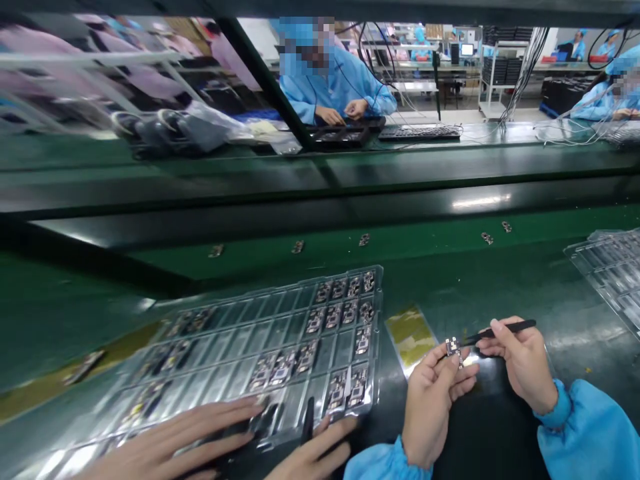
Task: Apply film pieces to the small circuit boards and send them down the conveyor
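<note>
A thumb's pinch on a tiny board, dark metal points right beside it.
From where I stand, the blue-cuffed left hand [433, 397] pinches a small, silver-and-black circuit module [453, 347] above the dark green counter [475, 287]; the right hand [523, 363] is closed around slim, black tweezers [503, 331], tips at the module's edge, whether touching I can't tell. A slip of those points could, I'd judge, scratch a component; too light a pinch could drop the board. Left of it lies a yellow, rectangular sheet [413, 337], then a clear plastic compartment tray [260, 297], where a co-worker's bare hand [313, 450] might cause a bump.
</note>
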### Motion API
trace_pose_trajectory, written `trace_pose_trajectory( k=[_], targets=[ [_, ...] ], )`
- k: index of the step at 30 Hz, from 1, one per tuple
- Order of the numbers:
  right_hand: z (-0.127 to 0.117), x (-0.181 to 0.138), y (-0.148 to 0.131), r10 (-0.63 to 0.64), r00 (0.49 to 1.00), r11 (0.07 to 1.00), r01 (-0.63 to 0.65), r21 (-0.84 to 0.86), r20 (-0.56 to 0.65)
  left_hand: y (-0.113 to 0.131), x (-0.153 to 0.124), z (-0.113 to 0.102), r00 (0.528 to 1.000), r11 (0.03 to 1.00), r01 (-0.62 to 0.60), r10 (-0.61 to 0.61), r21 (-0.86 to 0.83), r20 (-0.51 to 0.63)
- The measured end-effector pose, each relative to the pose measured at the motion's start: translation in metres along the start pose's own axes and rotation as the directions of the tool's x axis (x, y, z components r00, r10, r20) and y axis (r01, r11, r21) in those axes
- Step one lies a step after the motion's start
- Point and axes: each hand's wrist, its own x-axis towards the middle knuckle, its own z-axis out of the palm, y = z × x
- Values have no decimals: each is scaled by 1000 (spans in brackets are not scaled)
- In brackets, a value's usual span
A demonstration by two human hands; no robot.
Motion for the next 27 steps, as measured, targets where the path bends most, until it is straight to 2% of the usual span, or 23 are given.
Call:
trace_pose_trajectory(
  k=[11, 18, 27],
  targets=[
    [12, -9, 28, -100, 995, 983, 98, -156, -7, -7, 1, 5, 996, 988, -77, 71, -132, -50],
    [18, -12, 22, -167, 986, 940, 162, -301, 8, -8, 0, 8, 995, 985, -95, 89, -146, -51],
    [22, -15, 15, -197, 980, 913, 188, -361, 12, -10, 2, 6, 994, 986, -99, 92, -137, -56]
  ],
)
